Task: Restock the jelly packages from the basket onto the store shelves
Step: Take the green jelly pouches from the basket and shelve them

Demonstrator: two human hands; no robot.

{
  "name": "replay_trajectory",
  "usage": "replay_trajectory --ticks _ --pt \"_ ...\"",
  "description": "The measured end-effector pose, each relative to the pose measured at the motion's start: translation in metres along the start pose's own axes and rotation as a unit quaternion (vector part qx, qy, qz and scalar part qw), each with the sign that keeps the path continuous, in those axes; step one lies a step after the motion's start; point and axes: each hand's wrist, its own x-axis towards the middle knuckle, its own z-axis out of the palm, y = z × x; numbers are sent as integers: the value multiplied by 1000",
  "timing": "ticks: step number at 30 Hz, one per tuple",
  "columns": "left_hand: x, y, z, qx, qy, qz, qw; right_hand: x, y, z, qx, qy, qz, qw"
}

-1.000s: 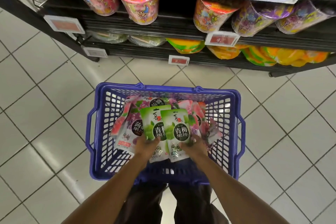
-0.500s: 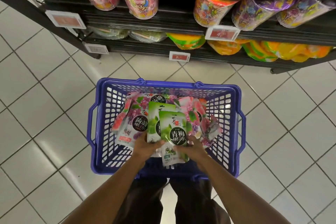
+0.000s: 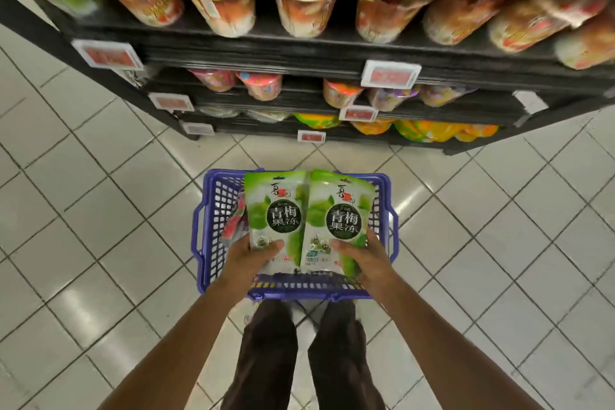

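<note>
Head view: left jelly package (image 3: 275, 206), right jelly package (image 3: 341, 213) upright, tops toward shelves (image 3: 266, 50).
Left hand (image 3: 246, 265): fingers clamped on left package's base.
Right hand (image 3: 364, 260): fingers clamped on right package's base.

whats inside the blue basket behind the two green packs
Inside the basket, only pink-red packages show at its left wall. The green packages, gripped by the left hand and right hand, cover the rest.

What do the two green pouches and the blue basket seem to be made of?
The left green pouch and right green pouch: probably thin printed plastic film, glossy, by the sheen and soft bends. The blue basket: rigid moulded plastic, semi-gloss, by its lattice walls and one-piece handles.
</note>
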Motion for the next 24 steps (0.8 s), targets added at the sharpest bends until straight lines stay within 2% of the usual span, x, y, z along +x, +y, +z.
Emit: replay_trajectory --ticks 3,5,8,12,16,24 --pt "-63 74 -8 -15 -45 31 998 -68 -69 23 -22 -7 -71 997" --pt "-106 130 -14 -21 -51 58 997 -114 -119 41 1 -20 -107 994" --pt "-169 211 -24 -14 -79 132 988 -185 -194 73 30 -15 -148 988" --pt "-257 314 -33 -34 -87 229 969 -277 -292 110 27 -47 -249 967" --pt "-340 399 -32 -81 -96 325 937 -382 -373 148 3 -102 -397 912" --pt "-478 520 -19 -153 -181 474 848 -555 -490 174 30 -136 -579 804"
